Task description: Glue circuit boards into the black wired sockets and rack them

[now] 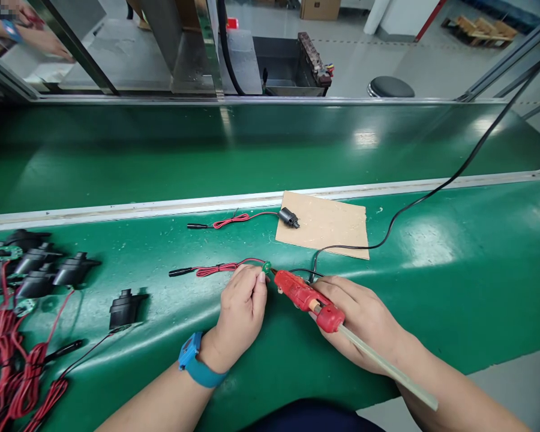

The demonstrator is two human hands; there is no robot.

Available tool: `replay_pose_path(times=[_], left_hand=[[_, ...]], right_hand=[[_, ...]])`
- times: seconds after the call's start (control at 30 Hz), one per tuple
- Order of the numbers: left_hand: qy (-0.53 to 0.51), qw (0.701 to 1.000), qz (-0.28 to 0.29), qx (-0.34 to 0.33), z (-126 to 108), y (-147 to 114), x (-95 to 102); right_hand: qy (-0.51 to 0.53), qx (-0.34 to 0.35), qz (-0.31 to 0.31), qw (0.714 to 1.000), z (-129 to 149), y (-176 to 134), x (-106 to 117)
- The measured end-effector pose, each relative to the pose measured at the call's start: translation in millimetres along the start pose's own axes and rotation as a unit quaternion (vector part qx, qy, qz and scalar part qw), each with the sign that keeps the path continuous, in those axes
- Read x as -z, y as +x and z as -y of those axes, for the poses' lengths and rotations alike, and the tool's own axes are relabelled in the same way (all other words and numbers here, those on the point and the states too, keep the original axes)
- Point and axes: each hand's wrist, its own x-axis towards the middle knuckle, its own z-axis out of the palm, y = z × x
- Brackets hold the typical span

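Pinching a green board [266, 267], the left hand [243, 303] has its grip closed; the right hand [357, 315] curls round a red glue gun [294, 290], nozzle [274, 272] at the board's four o'clock, over the tabletop [441, 294].

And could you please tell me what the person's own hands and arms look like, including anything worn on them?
The left hand is ungloved, with a blue wristband carrying a brighter blue, blocky piece. The right hand is ungloved too, with no band visible. No sleeves show on the forearms.
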Motion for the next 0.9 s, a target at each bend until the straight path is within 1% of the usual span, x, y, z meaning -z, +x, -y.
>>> replay_pose_path(times=[0.13,0.23,0.33,0.4,0.43,0.5,0.53,0.6,0.63,0.67,0.7,0.73,0.77,0.8,0.83,0.87,0.9], left_hand=[[-0.001,1.000,-0.004,0.022,0,-1,1.7],[-0.030,0.997,-0.005,0.065,-3,-5,8.5],[-0.105,0.985,-0.006,0.139,-11,-13,22.6],[-0.163,0.971,-0.007,0.176,-17,-21,35.0],[-0.187,0.965,-0.009,0.186,-20,-25,41.5],[-0.225,0.954,-0.016,0.195,-26,-34,54.0],[-0.241,0.950,-0.018,0.199,-28,-38,59.6],[-0.266,0.941,-0.020,0.210,-32,-46,69.0],[-0.277,0.936,-0.019,0.217,-33,-50,72.7],[-0.286,0.932,-0.016,0.221,-34,-54,76.0],[-0.294,0.929,-0.011,0.224,-36,-58,78.8],[-0.301,0.927,-0.004,0.225,-37,-61,81.2],[-0.308,0.925,0.003,0.225,-38,-65,83.3],[-0.314,0.923,0.011,0.224,-40,-68,85.3],[-0.320,0.921,0.018,0.222,-42,-71,87.3],[-0.327,0.918,0.025,0.222,-44,-74,89.3],[-0.332,0.916,0.031,0.224,-46,-77,91.5]], right_hand=[[0.016,0.003,-0.022,1.000,2,3,5],[-0.008,-0.019,-0.055,0.998,-6,1,10],[-0.069,-0.072,-0.097,0.990,-23,-1,17],[-0.140,-0.129,-0.123,0.974,-42,-4,22],[-0.181,-0.161,-0.133,0.961,-53,-6,25],[-0.253,-0.209,-0.135,0.935,-76,-11,28],[-0.279,-0.220,-0.126,0.927,-87,-15,29],[-0.310,-0.225,-0.095,0.919,-103,-22,32],[-0.321,-0.224,-0.083,0.916,-106,-24,33],[-0.328,-0.222,-0.083,0.915,-103,-25,34],[-0.326,-0.213,-0.099,0.916,-96,-25,35],[-0.307,-0.197,-0.129,0.922,-82,-22,35],[-0.270,-0.172,-0.160,0.934,-65,-18,33],[-0.207,-0.133,-0.185,0.952,-43,-11,30],[-0.119,-0.099,-0.190,0.970,-20,-2,25],[-0.024,-0.060,-0.136,0.989,3,7,18],[0.059,-0.013,-0.051,0.997,24,18,9]])
